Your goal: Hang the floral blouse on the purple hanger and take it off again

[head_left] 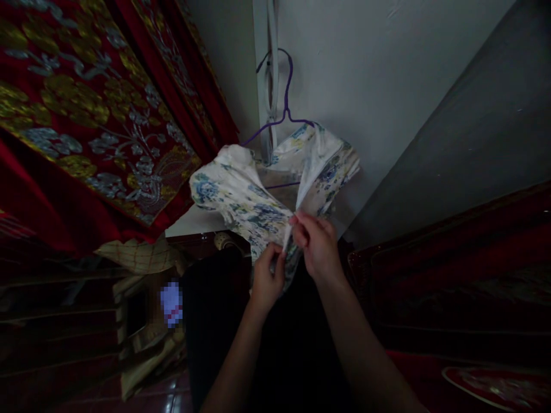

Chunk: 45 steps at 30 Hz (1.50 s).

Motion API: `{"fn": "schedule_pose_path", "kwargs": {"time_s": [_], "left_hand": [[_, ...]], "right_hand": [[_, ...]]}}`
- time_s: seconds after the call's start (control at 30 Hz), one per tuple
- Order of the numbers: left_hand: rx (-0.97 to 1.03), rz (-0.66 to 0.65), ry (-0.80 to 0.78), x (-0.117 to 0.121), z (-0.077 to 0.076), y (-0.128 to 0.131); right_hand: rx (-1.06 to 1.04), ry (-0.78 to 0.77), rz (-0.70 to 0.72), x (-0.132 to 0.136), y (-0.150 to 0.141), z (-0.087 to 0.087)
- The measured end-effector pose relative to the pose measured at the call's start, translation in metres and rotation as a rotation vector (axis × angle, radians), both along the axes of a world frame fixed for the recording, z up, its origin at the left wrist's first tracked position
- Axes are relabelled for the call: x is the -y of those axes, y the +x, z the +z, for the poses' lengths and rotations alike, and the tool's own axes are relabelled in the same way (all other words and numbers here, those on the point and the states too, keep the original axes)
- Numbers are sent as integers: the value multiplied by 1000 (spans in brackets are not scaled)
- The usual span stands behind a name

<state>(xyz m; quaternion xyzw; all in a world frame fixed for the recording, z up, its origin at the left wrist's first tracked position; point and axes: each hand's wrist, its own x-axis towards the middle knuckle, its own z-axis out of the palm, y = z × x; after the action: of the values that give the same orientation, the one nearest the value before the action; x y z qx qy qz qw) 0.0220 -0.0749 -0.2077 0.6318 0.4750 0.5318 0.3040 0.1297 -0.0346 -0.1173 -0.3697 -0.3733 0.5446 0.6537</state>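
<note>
1. Head view: at far left, a red cloth (pixel 107 109) is covered with gold and silver floral embroidery; below it, a checked cloth (pixel 140 256) is seen.
2. The floral garment (pixel 253 201) is hung at the centre on a purple hanger (pixel 286 112), whose hook is held at a pale strap (pixel 274 63) against the wall (pixel 365 69).
3. By the left hand (pixel 267 278), the garment's front edge is pinched between thumb and fingers, low on the opening; a sleeve and shoulder are spread above and to the left.
4. By the right hand (pixel 318 244), the front is gripped slightly higher, just beside the left hand, with the fingers curled and the cloth caught at their tips; the open neckline is placed directly above them.
5. At far right, dark red material (pixel 456 252) is seen below the wall, its details obscured by shadow.
</note>
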Motion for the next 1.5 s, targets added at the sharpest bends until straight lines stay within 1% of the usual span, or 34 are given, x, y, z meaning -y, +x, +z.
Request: {"fn": "schedule_pose_path", "kwargs": {"time_s": [0.07, 0.13, 0.2, 0.23, 0.27, 0.3, 0.37, 0.4, 0.43, 0.5, 0.53, 0.57, 0.6, 0.63, 0.67, 0.7, 0.77, 0.83, 0.87, 0.97, 1.03, 1.07, 1.1, 1.13, 1.17, 1.2, 1.23, 1.27, 1.33, 1.4, 1.43, 1.5], "left_hand": [[-52, 2, -14, -3, -12, -1], [-106, 7, -17, -7, -24, -6], [-154, 20, -13, -14, -31, -15], [-174, 18, -15, -17, -32, -21], [-198, 7, -20, -21, -31, -26], [-229, -15, -25, -25, -28, -31], [-304, -79, -21, -35, -14, -39], [-329, -107, 4, -40, -2, -41], [-331, -118, 54, -45, 13, -43], [-242, -66, 234, -56, 51, -44], [-170, -6, 351, -61, 72, -44], [-106, 45, 456, -65, 94, -44], [-69, 79, 528, -70, 115, -44], [-67, 91, 571, -74, 134, -44], [-87, 76, 581, -77, 150, -43], [-102, 57, 573, -79, 163, -43], [-130, 21, 549, -81, 179, -41], [-147, 21, 563, -79, 185, -38], [-152, 40, 590, -78, 187, -38], [-109, 171, 753, -73, 191, -45], [-4, 257, 847, -73, 196, -62], [93, 270, 850, -74, 197, -75], [230, 255, 810, -74, 196, -89], [395, 214, 723, -74, 194, -104], [583, 148, 595, -74, 188, -119], [761, 79, 450, -73, 180, -132], [892, 27, 307, -72, 169, -143], [987, 19, 199, -71, 155, -149], [1110, 94, 71, -68, 121, -150], [1205, 188, 6, -65, 85, -138], [1230, 210, -26, -64, 69, -129], [1179, 215, -103, -60, 41, -108]], "right_hand": [[-23, 39, 94, -28, 6, 30], [-42, 58, 215, -55, 10, 64], [-9, 91, 276, -74, 10, 95], [27, 120, 288, -79, 9, 106], [71, 155, 293, -80, 7, 112], [117, 190, 295, -79, 4, 115], [184, 244, 292, -69, -2, 109], [202, 264, 290, -64, -4, 103], [213, 278, 287, -58, -6, 96], [229, 305, 278, -48, -8, 86], [240, 316, 276, -45, -8, 83], [253, 323, 276, -42, -8, 83], [265, 324, 278, -39, -7, 86], [273, 321, 278, -36, -6, 89], [278, 314, 275, -34, -5, 94], [279, 308, 265, -32, -4, 98], [279, 301, 232, -31, -1, 102], [298, 310, 194, -34, 1, 97], [319, 320, 171, -38, 0, 91], [410, 311, 121, -53, -2, 61], [428, 263, 149, -56, -4, 37], [415, 242, 185, -53, -3, 26], [392, 231, 221, -47, -2, 17], [367, 230, 248, -38, -1, 9], [348, 233, 265, -26, 0, 2], [339, 235, 280, -12, 0, -3], [340, 232, 297, 2, 0, -7], [343, 222, 312, 15, -1, -10], [335, 178, 330, 37, -5, -14], [307, 125, 309, 48, -8, -18], [292, 103, 286, 50, -8, -20], [279, 86, 241, 50, -5, -23]]}}
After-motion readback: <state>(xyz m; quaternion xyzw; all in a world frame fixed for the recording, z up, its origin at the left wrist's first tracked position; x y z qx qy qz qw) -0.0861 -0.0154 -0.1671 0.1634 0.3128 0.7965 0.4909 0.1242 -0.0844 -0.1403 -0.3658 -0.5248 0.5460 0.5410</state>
